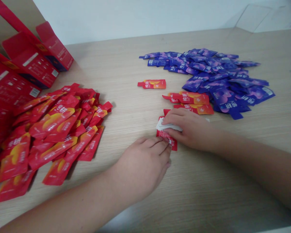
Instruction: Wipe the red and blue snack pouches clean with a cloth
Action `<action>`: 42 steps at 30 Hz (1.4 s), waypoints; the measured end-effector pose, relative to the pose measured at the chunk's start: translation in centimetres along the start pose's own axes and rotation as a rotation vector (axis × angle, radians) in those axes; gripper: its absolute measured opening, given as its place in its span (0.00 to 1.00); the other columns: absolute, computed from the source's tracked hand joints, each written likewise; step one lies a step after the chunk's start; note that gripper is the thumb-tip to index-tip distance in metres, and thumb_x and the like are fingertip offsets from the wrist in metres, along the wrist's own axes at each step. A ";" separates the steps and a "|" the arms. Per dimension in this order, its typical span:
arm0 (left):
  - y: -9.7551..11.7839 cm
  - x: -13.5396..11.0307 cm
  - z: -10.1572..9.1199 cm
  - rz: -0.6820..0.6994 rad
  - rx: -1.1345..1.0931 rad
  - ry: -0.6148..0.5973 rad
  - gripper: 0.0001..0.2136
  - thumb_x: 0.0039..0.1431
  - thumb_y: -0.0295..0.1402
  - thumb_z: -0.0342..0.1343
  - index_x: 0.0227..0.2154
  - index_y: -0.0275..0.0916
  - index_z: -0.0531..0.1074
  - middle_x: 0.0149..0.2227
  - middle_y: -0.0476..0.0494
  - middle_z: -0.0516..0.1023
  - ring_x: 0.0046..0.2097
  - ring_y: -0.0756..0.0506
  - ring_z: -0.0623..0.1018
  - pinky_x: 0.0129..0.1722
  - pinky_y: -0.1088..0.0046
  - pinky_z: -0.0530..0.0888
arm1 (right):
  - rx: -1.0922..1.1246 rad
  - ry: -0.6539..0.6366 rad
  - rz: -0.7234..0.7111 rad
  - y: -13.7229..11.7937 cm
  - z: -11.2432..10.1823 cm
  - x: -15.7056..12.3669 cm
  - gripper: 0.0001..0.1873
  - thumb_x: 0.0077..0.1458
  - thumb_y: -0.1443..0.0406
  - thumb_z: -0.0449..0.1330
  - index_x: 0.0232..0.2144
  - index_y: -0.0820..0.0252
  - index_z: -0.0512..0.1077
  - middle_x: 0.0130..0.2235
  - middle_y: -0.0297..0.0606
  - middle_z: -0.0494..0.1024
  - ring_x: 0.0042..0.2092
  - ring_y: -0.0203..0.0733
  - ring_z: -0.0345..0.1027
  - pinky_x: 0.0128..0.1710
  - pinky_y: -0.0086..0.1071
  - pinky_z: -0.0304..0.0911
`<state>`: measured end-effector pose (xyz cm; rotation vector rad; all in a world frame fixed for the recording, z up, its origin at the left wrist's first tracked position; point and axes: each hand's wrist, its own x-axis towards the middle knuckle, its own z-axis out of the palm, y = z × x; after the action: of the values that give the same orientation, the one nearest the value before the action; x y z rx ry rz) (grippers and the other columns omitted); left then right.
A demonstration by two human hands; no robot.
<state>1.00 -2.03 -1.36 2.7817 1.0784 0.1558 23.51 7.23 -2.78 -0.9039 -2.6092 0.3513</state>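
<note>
My right hand [192, 129] grips a folded white cloth or tissue [168, 125] and presses it onto a red sachet [174, 145] lying flat on the table. The fingers of my left hand [142, 163] are bent together over the sachet's near left side, holding it down; they cover part of its print. Just beyond my right hand, red and orange sachets [190, 97] lie side by side, the nearest partly hidden under the hand. Another red sachet [152, 84] sits apart, farther back.
A large heap of red and orange sachets [60, 123] covers the left of the table. Behind it stand red cardboard boxes [34, 66] with flaps raised. Blue-purple sachets [215, 72] are heaped at the back right. A white wall [145, 19] borders the wooden table [126, 106].
</note>
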 end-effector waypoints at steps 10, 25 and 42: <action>-2.8 0.3 1.6 -0.135 -0.196 0.200 0.41 0.62 0.50 0.69 0.69 0.33 0.61 0.69 0.27 0.71 0.70 0.30 0.71 0.70 0.46 0.69 | -0.086 0.061 0.133 1.7 0.5 0.6 0.10 0.71 0.59 0.59 0.47 0.56 0.77 0.51 0.45 0.82 0.53 0.54 0.77 0.53 0.46 0.72; -3.4 0.3 2.0 -0.184 -0.183 0.128 0.57 0.58 0.57 0.67 0.76 0.28 0.42 0.75 0.18 0.58 0.76 0.27 0.61 0.75 0.42 0.58 | 0.100 0.115 0.061 -1.3 -0.8 -0.8 0.10 0.71 0.62 0.59 0.50 0.57 0.77 0.51 0.45 0.82 0.54 0.51 0.77 0.56 0.46 0.72; -3.4 0.3 2.0 -0.187 -0.178 0.139 0.55 0.58 0.59 0.66 0.76 0.31 0.49 0.75 0.24 0.62 0.75 0.28 0.64 0.75 0.43 0.58 | 0.013 -0.196 -0.035 -1.5 -2.0 -0.2 0.07 0.69 0.66 0.61 0.46 0.59 0.79 0.49 0.46 0.81 0.50 0.52 0.76 0.54 0.48 0.72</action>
<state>-0.73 0.47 -3.97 2.5282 1.2824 0.4067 23.63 6.20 -0.54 -0.8573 -2.7934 0.4690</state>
